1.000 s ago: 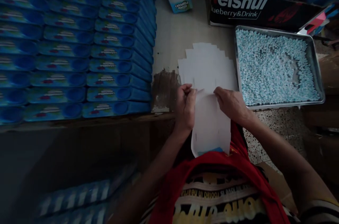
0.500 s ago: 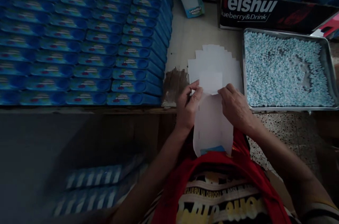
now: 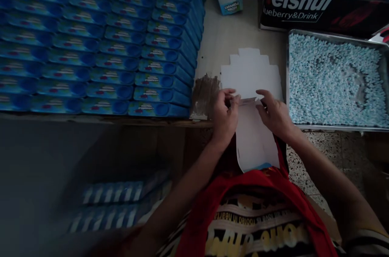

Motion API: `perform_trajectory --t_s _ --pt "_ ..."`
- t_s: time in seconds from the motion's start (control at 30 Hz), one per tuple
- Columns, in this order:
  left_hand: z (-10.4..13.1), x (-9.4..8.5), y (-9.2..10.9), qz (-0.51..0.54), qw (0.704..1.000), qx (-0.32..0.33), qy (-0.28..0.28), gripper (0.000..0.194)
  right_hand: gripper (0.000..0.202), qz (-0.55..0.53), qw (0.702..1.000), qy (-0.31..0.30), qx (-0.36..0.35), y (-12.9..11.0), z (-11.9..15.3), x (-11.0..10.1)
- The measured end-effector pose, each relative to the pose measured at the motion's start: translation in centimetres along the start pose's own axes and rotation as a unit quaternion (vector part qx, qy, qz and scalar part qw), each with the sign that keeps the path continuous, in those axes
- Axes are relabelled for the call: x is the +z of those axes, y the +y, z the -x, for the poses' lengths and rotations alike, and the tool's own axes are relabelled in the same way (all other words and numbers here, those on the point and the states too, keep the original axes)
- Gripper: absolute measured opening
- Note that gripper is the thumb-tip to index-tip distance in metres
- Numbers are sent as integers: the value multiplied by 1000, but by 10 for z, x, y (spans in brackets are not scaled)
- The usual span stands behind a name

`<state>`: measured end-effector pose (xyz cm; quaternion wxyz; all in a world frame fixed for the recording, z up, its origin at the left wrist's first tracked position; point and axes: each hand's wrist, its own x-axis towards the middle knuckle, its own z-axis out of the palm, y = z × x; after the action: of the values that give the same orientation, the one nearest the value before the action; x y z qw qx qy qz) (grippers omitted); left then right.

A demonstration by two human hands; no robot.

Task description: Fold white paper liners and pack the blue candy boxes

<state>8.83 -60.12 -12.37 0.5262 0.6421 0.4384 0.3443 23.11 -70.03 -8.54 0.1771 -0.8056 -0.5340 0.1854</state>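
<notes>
The person sits at the edge of the pale worktable and holds a flat white cardboard box blank that hangs from the table edge down toward the lap, its lower end just above the red shirt. The left hand pinches the top left corner of this blank between thumb and fingers, and the right hand pinches the top right corner in the same way, so both hands are closed on the card and a narrow flap is bent between them. Just behind the hands lies a stack of more white blanks on the table. I think the fold goes well if both thumbs press along the same scored line, with equal force, so the flap does not go crooked. The card looks thin and can crease in a wrong place when one hand pulls harder. To the right stands a metal tray of small pale blue candies, near the right hand, and to the left are rows of finished blue boxes.
</notes>
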Motion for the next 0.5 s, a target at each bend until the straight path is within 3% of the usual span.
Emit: perform_trajectory --t_s 0.13,0.23,0.37,0.5 --pt "0 -3 0 24 996 -69 -47 28 45 -19 996 -87 -10 -3 -11 -24" --pt "-4 0 -2 -27 996 -48 -73 41 38 54 988 -143 -22 -13 -32 -33" --pt "-9 3 -5 -81 993 -9 -84 46 28 201 951 -216 -87 -25 -65 -25" --pt "1 -3 -5 6 997 -44 -61 42 25 293 909 -246 -164 -37 -80 -10"
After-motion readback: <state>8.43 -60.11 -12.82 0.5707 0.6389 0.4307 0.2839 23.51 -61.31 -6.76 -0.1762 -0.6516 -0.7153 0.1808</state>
